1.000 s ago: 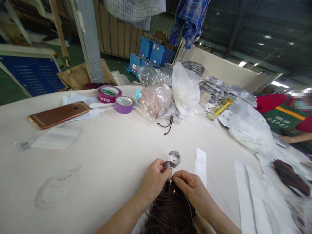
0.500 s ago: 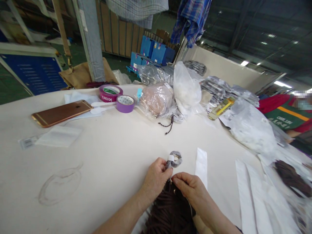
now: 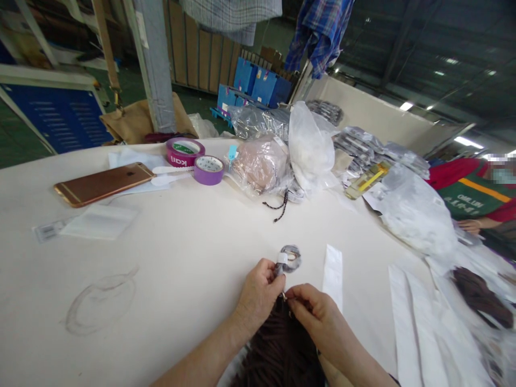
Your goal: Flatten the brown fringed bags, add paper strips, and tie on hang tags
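My left hand (image 3: 260, 290) pinches the near end of a small grey coiled loop (image 3: 297, 263) wrapped with a white band (image 3: 282, 258). Thumb and fingers of my right hand (image 3: 316, 309) are pressed together just beside it. A tiny shiny, gold-looking metal piece (image 3: 284, 295) shows at their tips; its kind is too small to make out. Below both hands lies a dark brown bundle of strips or cords (image 3: 278, 352), partly covered by my forearms. To the right of the coil, a narrow white strip (image 3: 333, 274) rests on the table (image 3: 181, 279).
Along the back stand two tape rolls (image 3: 208, 171), a phone (image 3: 105, 184), a bagged beige item (image 3: 262, 164) and a white plastic bag (image 3: 308, 148). Several white strips (image 3: 415, 328) and plastic bags (image 3: 419, 212) cover the right side. A co-worker (image 3: 471, 185) is at far right.
Both hands stay almost in place, with the right fingertips shifted slightly at the metal piece. The view moves a little, and the co-worker's hand comes into sight at right.
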The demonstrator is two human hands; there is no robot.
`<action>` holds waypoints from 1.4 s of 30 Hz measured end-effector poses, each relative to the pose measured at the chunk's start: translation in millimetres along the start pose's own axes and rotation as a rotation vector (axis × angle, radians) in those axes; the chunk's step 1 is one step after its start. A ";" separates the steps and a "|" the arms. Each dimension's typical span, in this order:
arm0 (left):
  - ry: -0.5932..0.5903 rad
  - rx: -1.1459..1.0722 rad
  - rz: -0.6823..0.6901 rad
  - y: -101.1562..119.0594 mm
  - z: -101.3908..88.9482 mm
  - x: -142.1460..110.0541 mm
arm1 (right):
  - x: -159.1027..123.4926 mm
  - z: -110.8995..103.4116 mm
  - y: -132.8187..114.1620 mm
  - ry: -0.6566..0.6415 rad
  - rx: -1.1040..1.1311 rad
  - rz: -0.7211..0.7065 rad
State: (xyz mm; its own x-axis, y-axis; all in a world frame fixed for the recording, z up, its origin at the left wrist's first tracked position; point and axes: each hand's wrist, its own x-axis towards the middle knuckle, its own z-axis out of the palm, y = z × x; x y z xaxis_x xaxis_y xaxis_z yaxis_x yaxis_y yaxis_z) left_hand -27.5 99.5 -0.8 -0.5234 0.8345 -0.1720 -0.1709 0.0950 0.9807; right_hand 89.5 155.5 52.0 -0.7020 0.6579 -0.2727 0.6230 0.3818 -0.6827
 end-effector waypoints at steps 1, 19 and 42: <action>-0.002 -0.002 0.001 -0.2 0.0 0.2 | 0.0 0.2 0.6 0.010 0.006 -0.014; -0.054 0.000 0.005 -1.0 -0.6 2.9 | 5.1 6.7 11.9 0.104 0.001 -0.199; -0.109 0.558 0.104 2.8 -19.1 -31.2 | 15.8 4.0 6.5 0.007 0.003 -0.182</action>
State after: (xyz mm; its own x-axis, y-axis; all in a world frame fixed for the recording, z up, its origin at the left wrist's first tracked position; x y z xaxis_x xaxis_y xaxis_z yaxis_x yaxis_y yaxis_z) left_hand -27.6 63.4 5.5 -0.4196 0.9032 -0.0904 0.3588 0.2565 0.8975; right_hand 81.1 165.9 40.5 -0.8007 0.5827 -0.1392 0.4845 0.4933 -0.7225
